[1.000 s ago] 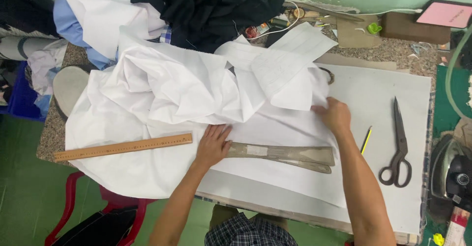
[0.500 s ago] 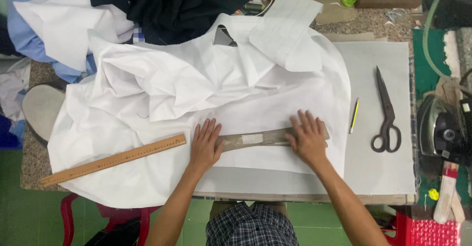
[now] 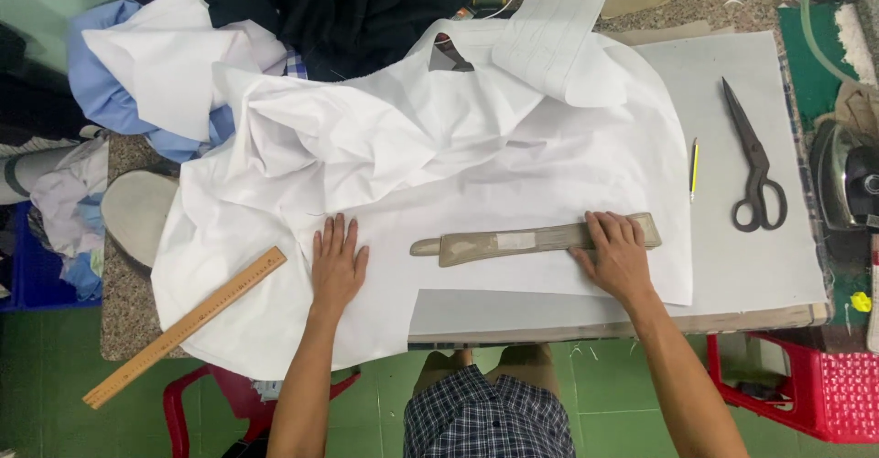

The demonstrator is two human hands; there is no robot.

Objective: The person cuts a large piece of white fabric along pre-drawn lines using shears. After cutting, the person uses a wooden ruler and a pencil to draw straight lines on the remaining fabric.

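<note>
Both hands lie flat, fingers extended, gripping nothing. Left hand (image 3: 337, 264) presses palm-down on the large white cotton fabric (image 3: 513, 174), near the left of the spread area. Right hand (image 3: 618, 255) presses on the right end of the long tan cardboard pattern strip (image 3: 531, 239), which lies crosswise on the fabric at the near side of the grey padded surface (image 3: 742, 266).

Change over the last second: left hand has come off the strip's left end and shifted left onto bare cloth; right hand has moved down from the far fabric edge onto the strip. Cloth under the strip now looks flatter. Judgement: the strip is positioned and pinned by one hand while the other smooths the fabric taut.

Wooden ruler (image 3: 188, 324) lies diagonally at near left, partly overhanging the edge. Black-handled scissors (image 3: 755, 160) and yellow pencil (image 3: 694, 167) sit right, well apart from both hands.
</note>
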